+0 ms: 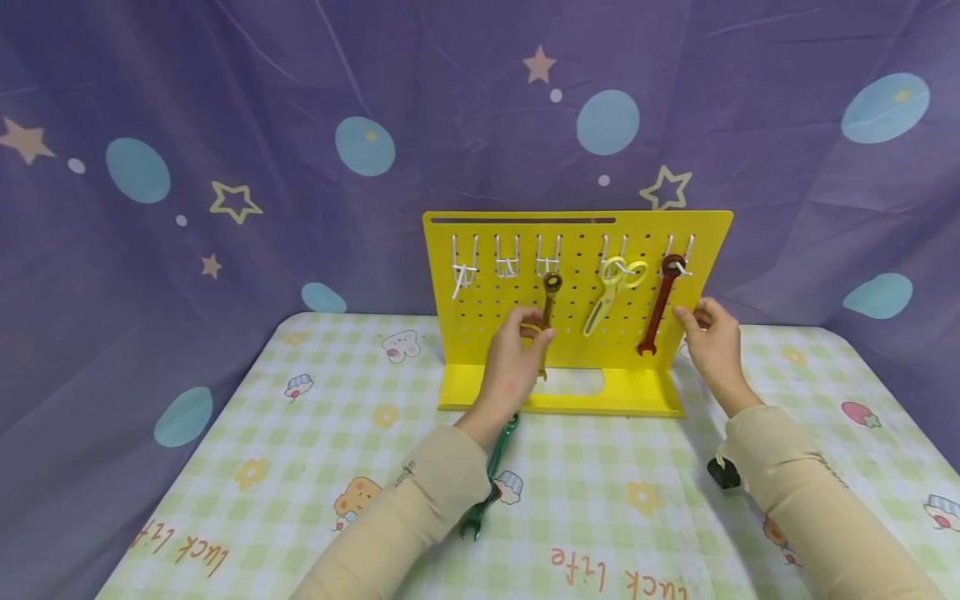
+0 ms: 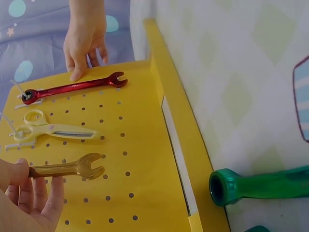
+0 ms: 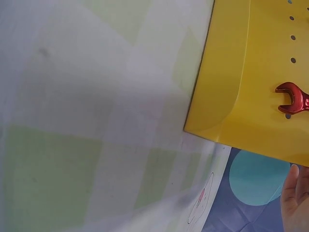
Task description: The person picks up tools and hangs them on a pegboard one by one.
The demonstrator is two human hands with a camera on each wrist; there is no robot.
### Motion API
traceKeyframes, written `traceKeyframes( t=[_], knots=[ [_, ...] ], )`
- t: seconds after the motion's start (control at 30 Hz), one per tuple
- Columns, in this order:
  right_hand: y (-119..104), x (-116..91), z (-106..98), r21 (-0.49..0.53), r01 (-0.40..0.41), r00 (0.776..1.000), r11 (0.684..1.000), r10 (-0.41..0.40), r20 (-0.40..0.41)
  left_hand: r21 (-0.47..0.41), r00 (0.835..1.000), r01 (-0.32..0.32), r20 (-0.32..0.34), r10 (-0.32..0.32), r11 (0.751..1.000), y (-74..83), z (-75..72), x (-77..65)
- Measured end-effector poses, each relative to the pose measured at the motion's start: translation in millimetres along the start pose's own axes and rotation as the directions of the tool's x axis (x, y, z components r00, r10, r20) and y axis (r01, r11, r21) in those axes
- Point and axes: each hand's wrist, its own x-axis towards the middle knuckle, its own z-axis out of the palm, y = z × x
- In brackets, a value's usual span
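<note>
My left hand (image 1: 517, 354) pinches a gold wrench (image 2: 67, 169) by its shaft, thumb against fingers. In the head view, the ring end of that wrench overlaps the area just below the third pair of white hooks (image 1: 547, 265) on a yellow pegboard (image 1: 480, 333). My right hand (image 1: 712, 342) grips the board's right edge, thumb at the front and fingers toward the back. Near that thumb, a red wrench (image 1: 658, 312) hangs from the rightmost hooks. Yellow scissors (image 1: 613, 292) hang between the two wrenches.
Green wrenches (image 1: 501, 450) lie on the checked tablecloth (image 1: 300, 467) before the board, partly behind my left sleeve. Two more hook pairs (image 1: 465, 271) at the board's left hold no tool. A small black object (image 1: 723, 472) shows beside my right sleeve. A purple curtain (image 1: 480, 108) hangs behind.
</note>
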Motion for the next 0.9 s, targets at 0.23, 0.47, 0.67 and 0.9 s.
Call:
traceKeyframes(
  t=[0.23, 0.47, 0.67, 0.9],
  knots=[
    [-2, -2, 0, -0.003, -0.005, 1.0, 1.0, 0.005, 0.002, 0.001, 0.999, -0.007, -0.033, 0.007, 1.0, -0.4, 1.6, 6.8],
    [0, -1, 0, -0.009, 0.01, 1.0, 1.0, -0.01, 0.0, 0.01, 0.999, -0.007, -0.042, 0.008, 1.0, -2.5, 5.4, 14.9],
    [1, -1, 0, -0.007, 0.021, 1.0, 1.0, -0.021, -0.002, 0.025, 0.998, -0.01, -0.057, 0.011, 1.0, -4.7, 8.7, 22.3],
    [1, -1, 1, 0.002, 0.023, 1.0, 1.0, -0.023, -0.005, 0.04, 0.997, -0.003, -0.072, 0.006, 0.999, -6.5, 9.9, 31.1]
  ],
)
